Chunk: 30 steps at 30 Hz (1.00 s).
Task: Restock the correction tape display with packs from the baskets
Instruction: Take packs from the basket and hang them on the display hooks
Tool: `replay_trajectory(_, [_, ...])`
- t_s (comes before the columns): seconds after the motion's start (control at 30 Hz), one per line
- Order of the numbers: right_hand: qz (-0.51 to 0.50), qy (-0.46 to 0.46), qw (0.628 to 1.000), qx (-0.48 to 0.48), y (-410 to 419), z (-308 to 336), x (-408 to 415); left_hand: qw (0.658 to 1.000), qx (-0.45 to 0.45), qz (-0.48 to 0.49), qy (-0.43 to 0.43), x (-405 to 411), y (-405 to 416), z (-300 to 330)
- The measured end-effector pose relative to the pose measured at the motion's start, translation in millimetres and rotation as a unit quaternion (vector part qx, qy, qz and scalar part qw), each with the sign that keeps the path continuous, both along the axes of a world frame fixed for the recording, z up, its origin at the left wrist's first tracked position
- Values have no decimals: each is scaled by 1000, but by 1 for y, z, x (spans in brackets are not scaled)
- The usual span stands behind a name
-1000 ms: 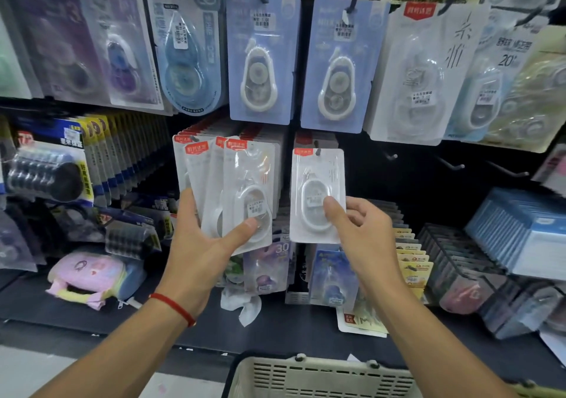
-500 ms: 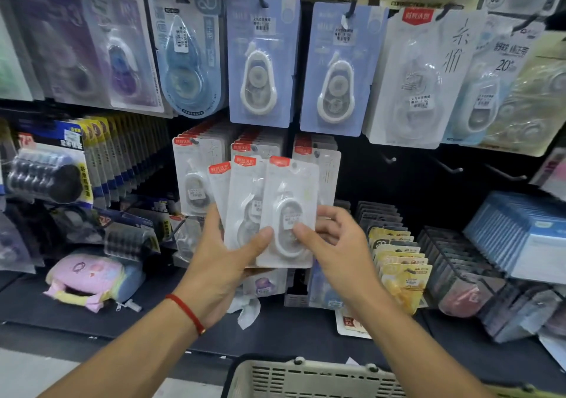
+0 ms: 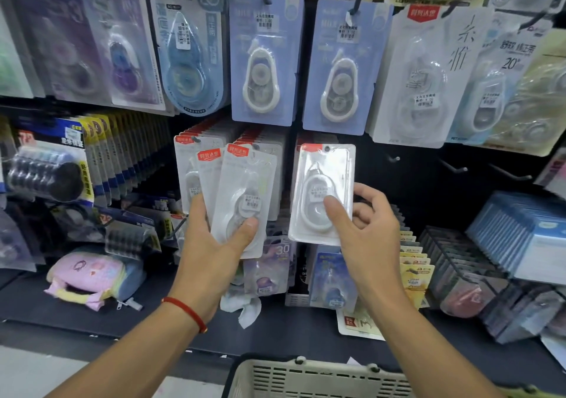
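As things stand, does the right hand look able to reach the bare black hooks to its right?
Probably yes: the right hand holds one white blister pack, and the bare black hooks show nothing in front.

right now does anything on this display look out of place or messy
Yes: a crumpled white scrap lies loose on the dark shelf below the hung packs, and a pink pouch lies among the stationery at left.

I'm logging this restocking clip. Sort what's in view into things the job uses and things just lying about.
Part of the job:
- left hand holding a fan of white packs
- right hand holding a single white pack at the display pegs
- basket below

Just lying about:
- pink pouch on the shelf
- crumpled white wrapper
- blue hanging packs
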State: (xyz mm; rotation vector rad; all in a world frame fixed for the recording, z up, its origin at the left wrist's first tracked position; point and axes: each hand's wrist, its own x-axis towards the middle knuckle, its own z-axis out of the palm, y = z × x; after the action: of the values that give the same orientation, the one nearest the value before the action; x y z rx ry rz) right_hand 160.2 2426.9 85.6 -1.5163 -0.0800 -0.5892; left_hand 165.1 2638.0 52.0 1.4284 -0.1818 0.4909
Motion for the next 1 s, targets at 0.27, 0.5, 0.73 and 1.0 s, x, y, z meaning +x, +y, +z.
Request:
replay_trajectory(0.27, [-38, -2, 998, -50, 0, -6, 3, 1000, -19, -3, 2, -3, -1, 4])
replay_trajectory(0.5, [-111, 136, 891, -419, -5, -12, 10, 999, -13, -35, 18, -4, -3, 2])
replay_trajectory(0.73, [109, 100, 964, -220, 26, -19, -8, 988, -71, -118, 66, -6, -16, -2])
replay_trajectory(1.0, [52, 45, 993, -93, 23, -17, -8, 980, -70, -166, 83, -15, -21, 7])
